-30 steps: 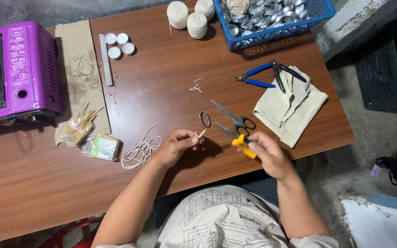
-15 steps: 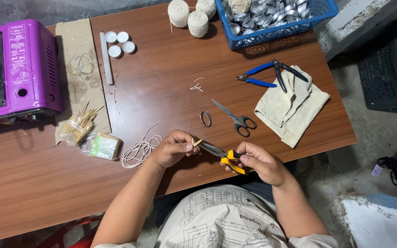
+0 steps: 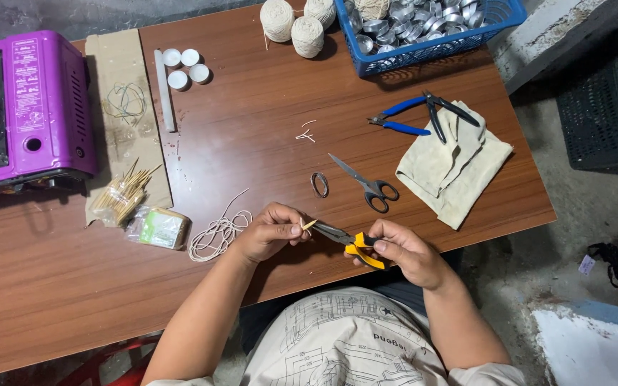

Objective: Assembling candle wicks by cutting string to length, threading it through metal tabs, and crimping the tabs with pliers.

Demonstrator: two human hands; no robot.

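You're pinching a small pale wick piece (image 3: pixel 307 225) between the thumb and fingertips of your left hand (image 3: pixel 272 232), and your right hand (image 3: pixel 403 250) is wrapped tight around the yellow-handled pliers (image 3: pixel 348 239), pointing their nose at the tip of that piece. Whether the nose is already biting on it or just touching it is too small to tell, so you're wanting to be sure of that before you squeeze. You're doing well to be keeping both hands low over the table (image 3: pixel 266 143), close to its near edge; I'd judge that steadier wrists give a cleaner bite. Aim to be squeezing squarely across the piece, not at a slant, or it may slip out sideways. The piece is sitting right at the front of your left grip, sticking out toward the pliers, with very little showing, so the tool is working just beside your fingertips: mind them. The loose coil of string (image 3: pixel 217 232) is lying just left of that hand, and the scissors (image 3: pixel 366 182) and a small ring (image 3: pixel 319 184) are resting a little beyond, untouched.
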